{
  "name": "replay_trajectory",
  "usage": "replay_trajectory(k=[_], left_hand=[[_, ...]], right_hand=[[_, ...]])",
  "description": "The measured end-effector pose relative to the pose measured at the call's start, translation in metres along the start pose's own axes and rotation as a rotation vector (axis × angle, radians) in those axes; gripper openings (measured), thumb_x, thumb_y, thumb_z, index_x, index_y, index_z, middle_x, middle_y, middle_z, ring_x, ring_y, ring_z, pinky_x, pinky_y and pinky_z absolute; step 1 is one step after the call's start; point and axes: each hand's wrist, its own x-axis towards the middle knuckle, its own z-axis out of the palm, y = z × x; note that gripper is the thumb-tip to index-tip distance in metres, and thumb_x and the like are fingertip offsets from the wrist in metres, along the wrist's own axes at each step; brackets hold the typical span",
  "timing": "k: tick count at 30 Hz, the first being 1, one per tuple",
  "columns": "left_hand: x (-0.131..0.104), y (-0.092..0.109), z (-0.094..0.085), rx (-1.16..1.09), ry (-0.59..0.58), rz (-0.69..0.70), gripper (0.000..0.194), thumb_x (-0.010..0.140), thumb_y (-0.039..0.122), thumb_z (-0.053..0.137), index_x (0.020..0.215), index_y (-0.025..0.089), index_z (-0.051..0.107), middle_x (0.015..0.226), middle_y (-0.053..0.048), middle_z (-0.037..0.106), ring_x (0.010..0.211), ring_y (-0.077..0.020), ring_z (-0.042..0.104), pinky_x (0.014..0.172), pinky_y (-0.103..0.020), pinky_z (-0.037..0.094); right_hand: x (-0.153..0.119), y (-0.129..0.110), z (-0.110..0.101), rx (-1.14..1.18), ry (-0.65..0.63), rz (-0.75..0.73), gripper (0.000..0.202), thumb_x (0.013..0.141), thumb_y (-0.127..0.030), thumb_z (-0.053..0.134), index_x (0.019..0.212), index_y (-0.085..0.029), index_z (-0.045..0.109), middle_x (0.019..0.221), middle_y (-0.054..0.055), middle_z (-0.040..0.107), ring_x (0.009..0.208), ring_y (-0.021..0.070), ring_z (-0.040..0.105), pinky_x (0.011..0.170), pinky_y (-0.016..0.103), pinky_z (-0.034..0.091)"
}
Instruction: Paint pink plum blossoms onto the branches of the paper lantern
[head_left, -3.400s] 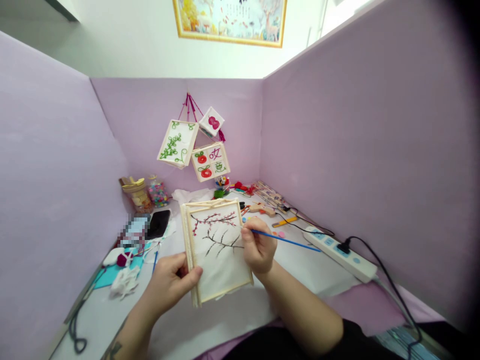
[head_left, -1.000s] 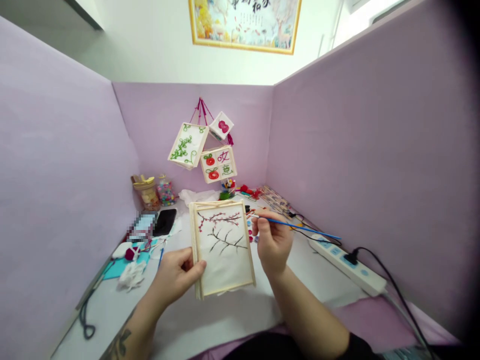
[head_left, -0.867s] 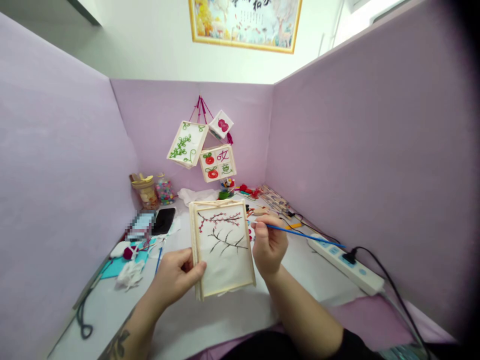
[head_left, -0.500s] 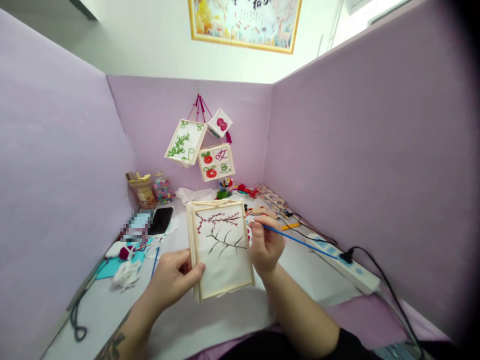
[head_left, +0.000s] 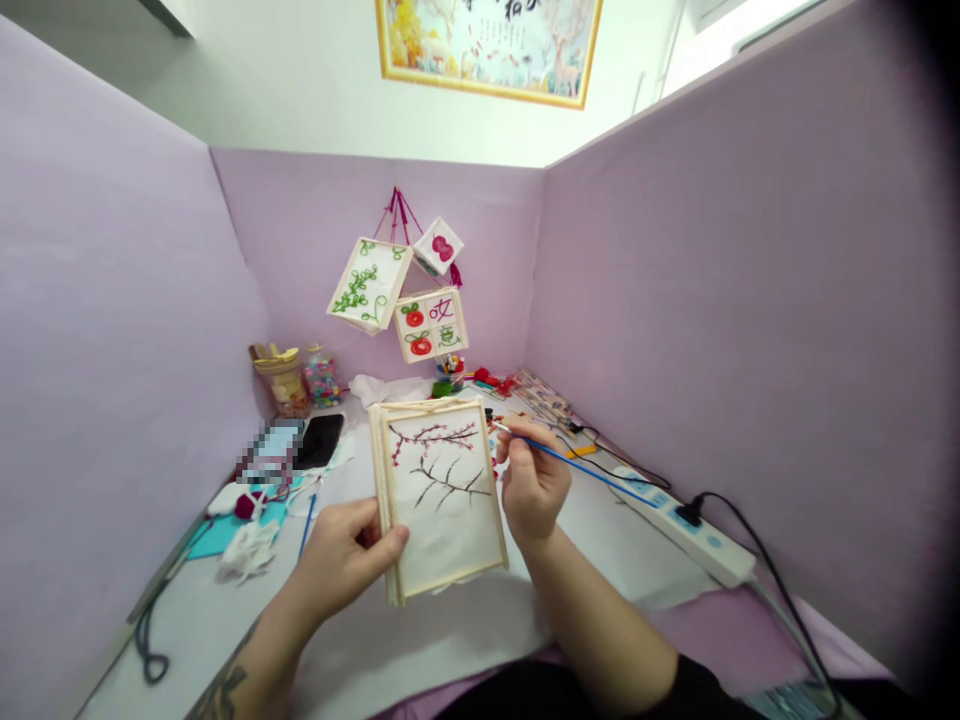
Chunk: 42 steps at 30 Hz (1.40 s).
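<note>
My left hand (head_left: 343,558) grips the lower left edge of a small wood-framed white panel (head_left: 442,520), held upright above the desk. A dark branch with red blossoms is painted on its upper half. My right hand (head_left: 531,484) is closed around a thin blue paintbrush (head_left: 592,475), just right of the panel. The brush tip points left, close to the panel's upper right edge, and its handle runs out to the right.
Three decorated framed panels (head_left: 397,292) hang at the back wall. Jars (head_left: 289,380), a black phone (head_left: 319,441), teal paper and white scraps (head_left: 244,552) lie left. A white power strip (head_left: 690,535) with a black cable sits right. Purple partitions enclose the white desk (head_left: 420,650).
My right hand has pulled off the painted branch and now sits beside the panel's right edge, the brush tip raised. The panel stays held in my left hand.
</note>
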Motion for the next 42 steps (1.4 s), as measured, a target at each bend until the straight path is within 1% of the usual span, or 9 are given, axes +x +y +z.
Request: replay_trajectory(k=[7, 14, 19, 24, 27, 29, 33, 35, 42], left_hand=[[0.002, 0.003, 0.000, 0.008, -0.009, -0.019, 0.039, 0.081, 0.039, 0.053, 0.050, 0.021, 0.037, 0.045, 0.007, 0.037, 0.042, -0.0078, 0.035, 0.044, -0.020, 0.027], [0.001, 0.009, -0.004, -0.001, -0.052, -0.042, 0.038, 0.080, 0.040, 0.052, 0.050, 0.021, 0.037, 0.045, 0.006, 0.039, 0.042, -0.0081, 0.036, 0.043, -0.019, 0.028], [0.003, 0.009, -0.004, 0.008, -0.043, -0.029, 0.038, 0.080, 0.039, 0.052, 0.050, 0.021, 0.038, 0.044, 0.006, 0.039, 0.042, -0.0080, 0.037, 0.043, -0.019, 0.028], [0.004, 0.010, -0.004, 0.001, -0.040, -0.023, 0.038, 0.080, 0.039, 0.053, 0.049, 0.021, 0.039, 0.044, 0.006, 0.040, 0.041, -0.0081, 0.037, 0.043, -0.019, 0.028], [0.003, 0.009, -0.004, 0.000, -0.037, -0.021, 0.038, 0.080, 0.038, 0.054, 0.049, 0.021, 0.039, 0.044, 0.006, 0.039, 0.041, -0.0080, 0.037, 0.043, -0.019, 0.028], [0.001, 0.006, -0.002, 0.002, -0.028, -0.014, 0.039, 0.081, 0.038, 0.054, 0.050, 0.021, 0.039, 0.044, 0.006, 0.039, 0.041, -0.0079, 0.036, 0.043, -0.020, 0.028], [-0.002, -0.002, 0.002, 0.003, 0.006, 0.006, 0.040, 0.082, 0.039, 0.056, 0.050, 0.020, 0.039, 0.045, 0.007, 0.038, 0.042, -0.0078, 0.036, 0.044, -0.020, 0.027], [-0.003, -0.004, 0.003, 0.002, 0.011, 0.009, 0.041, 0.083, 0.039, 0.056, 0.050, 0.020, 0.039, 0.045, 0.007, 0.038, 0.042, -0.0077, 0.036, 0.044, -0.020, 0.027], [-0.004, -0.001, 0.003, -0.010, -0.042, -0.015, 0.040, 0.082, 0.040, 0.055, 0.051, 0.020, 0.039, 0.045, 0.006, 0.039, 0.042, -0.0080, 0.037, 0.044, -0.020, 0.028]], right_hand=[[-0.003, -0.004, 0.004, 0.075, -0.040, 0.016, 0.013, 0.094, -0.025, 0.059, 0.104, -0.023, 0.068, 0.084, 0.001, 0.068, 0.063, 0.0123, 0.061, 0.061, 0.028, 0.051], [-0.003, -0.004, 0.002, 0.015, -0.053, -0.026, 0.010, 0.094, -0.027, 0.060, 0.099, -0.021, 0.068, 0.077, -0.001, 0.062, 0.061, 0.0126, 0.058, 0.059, 0.029, 0.049], [-0.002, -0.008, 0.005, 0.055, -0.021, -0.039, 0.005, 0.094, -0.026, 0.059, 0.095, -0.022, 0.063, 0.083, -0.001, 0.061, 0.057, 0.0100, 0.058, 0.055, 0.026, 0.049], [-0.001, -0.008, 0.002, -0.014, 0.001, -0.055, 0.005, 0.092, -0.025, 0.061, 0.095, -0.021, 0.063, 0.086, 0.000, 0.061, 0.063, 0.0114, 0.060, 0.058, 0.027, 0.050], [-0.002, -0.005, -0.001, -0.030, -0.012, -0.050, 0.008, 0.095, -0.027, 0.057, 0.097, -0.021, 0.063, 0.087, 0.000, 0.059, 0.060, 0.0104, 0.059, 0.058, 0.028, 0.050], [-0.003, -0.002, -0.002, -0.075, -0.029, -0.080, 0.011, 0.097, -0.028, 0.053, 0.099, -0.022, 0.062, 0.087, 0.001, 0.060, 0.061, 0.0111, 0.060, 0.057, 0.028, 0.050], [-0.004, 0.002, -0.001, -0.211, -0.021, -0.238, 0.009, 0.098, -0.028, 0.052, 0.101, -0.023, 0.059, 0.087, 0.002, 0.060, 0.071, 0.0149, 0.062, 0.061, 0.030, 0.051], [-0.002, 0.003, -0.001, -0.247, -0.017, -0.294, 0.009, 0.099, -0.027, 0.050, 0.101, -0.023, 0.058, 0.085, 0.001, 0.060, 0.071, 0.0150, 0.061, 0.064, 0.031, 0.051], [0.003, 0.001, -0.003, -0.342, -0.041, -0.350, 0.010, 0.099, -0.028, 0.050, 0.097, -0.022, 0.058, 0.081, 0.001, 0.060, 0.072, 0.0154, 0.060, 0.069, 0.031, 0.051]])
